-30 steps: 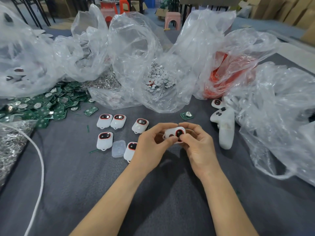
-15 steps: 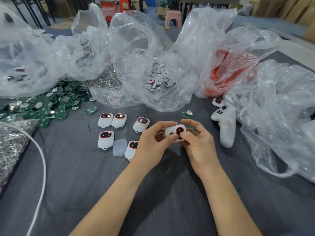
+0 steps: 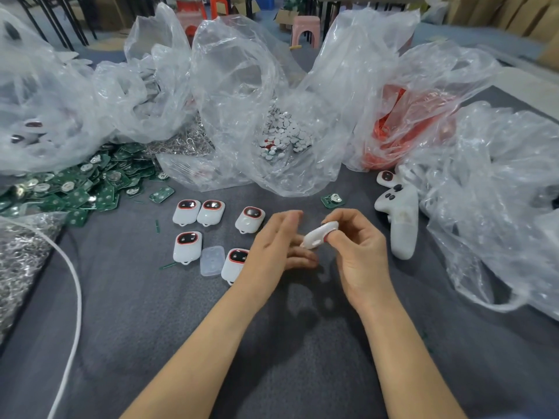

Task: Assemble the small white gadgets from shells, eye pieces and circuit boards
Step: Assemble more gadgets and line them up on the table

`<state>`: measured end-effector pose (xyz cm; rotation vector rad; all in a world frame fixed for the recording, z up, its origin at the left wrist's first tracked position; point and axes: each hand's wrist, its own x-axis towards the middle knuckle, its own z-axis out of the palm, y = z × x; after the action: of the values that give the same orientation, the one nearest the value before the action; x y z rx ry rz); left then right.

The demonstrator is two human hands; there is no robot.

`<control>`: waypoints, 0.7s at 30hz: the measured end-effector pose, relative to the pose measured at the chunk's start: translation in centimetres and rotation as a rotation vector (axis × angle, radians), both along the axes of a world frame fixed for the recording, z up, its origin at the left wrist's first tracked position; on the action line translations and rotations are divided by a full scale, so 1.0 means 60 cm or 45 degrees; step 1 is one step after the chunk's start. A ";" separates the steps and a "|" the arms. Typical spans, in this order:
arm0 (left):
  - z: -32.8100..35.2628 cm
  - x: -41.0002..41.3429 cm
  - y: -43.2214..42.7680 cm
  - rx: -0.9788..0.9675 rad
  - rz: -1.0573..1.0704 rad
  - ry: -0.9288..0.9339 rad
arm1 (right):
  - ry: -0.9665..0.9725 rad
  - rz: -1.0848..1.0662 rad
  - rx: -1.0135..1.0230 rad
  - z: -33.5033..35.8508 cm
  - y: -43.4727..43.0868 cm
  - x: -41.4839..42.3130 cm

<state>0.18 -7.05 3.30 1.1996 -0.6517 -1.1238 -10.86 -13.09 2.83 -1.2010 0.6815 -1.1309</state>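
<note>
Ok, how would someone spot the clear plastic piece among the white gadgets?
From the heap of green circuit boards at left, move right to the cluster of white gadgets. The clear plastic piece lies in its near row between two of them; it alone is translucent, with no red-ringed dark window.

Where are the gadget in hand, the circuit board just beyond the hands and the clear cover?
Gadget in hand (image 3: 320,234): head view, white side edge.
Circuit board beyond the hands (image 3: 329,202): head view, green face.
Clear cover (image 3: 212,261): head view, its middle.

Left grip (image 3: 276,246) open, fingers straight, palm facing right; right grip (image 3: 357,255) curled, thumb and fingers pinching white gadget (image 3: 320,234).
</note>
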 end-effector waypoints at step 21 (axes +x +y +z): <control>-0.003 0.007 0.010 -0.155 -0.059 -0.457 | 0.162 0.168 0.158 -0.005 0.005 -0.003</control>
<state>0.63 -6.44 3.09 1.2978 -1.0106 -0.8987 -11.07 -12.79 2.55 -1.2011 0.7469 -0.8959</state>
